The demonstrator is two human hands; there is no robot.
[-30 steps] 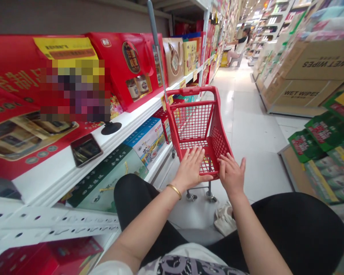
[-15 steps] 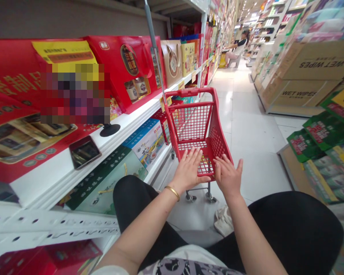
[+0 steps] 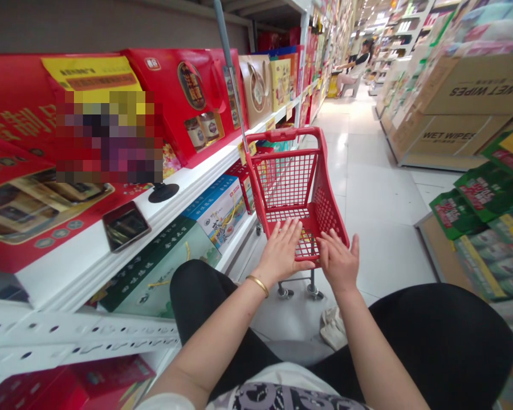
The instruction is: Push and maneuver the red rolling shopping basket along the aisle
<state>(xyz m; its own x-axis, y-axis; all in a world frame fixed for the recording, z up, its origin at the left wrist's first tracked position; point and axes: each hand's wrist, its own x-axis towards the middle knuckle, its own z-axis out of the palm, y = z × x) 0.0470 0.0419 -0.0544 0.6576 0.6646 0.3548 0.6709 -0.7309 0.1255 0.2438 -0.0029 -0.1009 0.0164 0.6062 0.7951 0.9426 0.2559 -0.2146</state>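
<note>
Both of my hands are stretched out in front of me with nothing in them. My left hand (image 3: pixel 282 250), below a gold bangle (image 3: pixel 259 285) on the wrist, has its fingers extended and the palm facing down. To its right, my right hand (image 3: pixel 338 262) is open too, thumb apart from the fingers. Just beyond them stands a small red shopping cart (image 3: pixel 288 176) with a mesh basket and a grey pole (image 3: pixel 233 74) rising at its left. My hands overlap its near edge in the view; whether they touch it I cannot tell.
On the left, a white shelf (image 3: pixel 205 171) carries red gift boxes (image 3: pixel 179 102), a phone-like dark device (image 3: pixel 126 226) and a blurred patch. Boxes of wet wipes (image 3: pixel 461 136) and green packs (image 3: pixel 483 199) are stacked on the right. A seated person (image 3: pixel 357 65) is far down the aisle.
The view has shifted very slightly. My hands stay almost in place above the near side of the cart, and the cart has not visibly moved.
</note>
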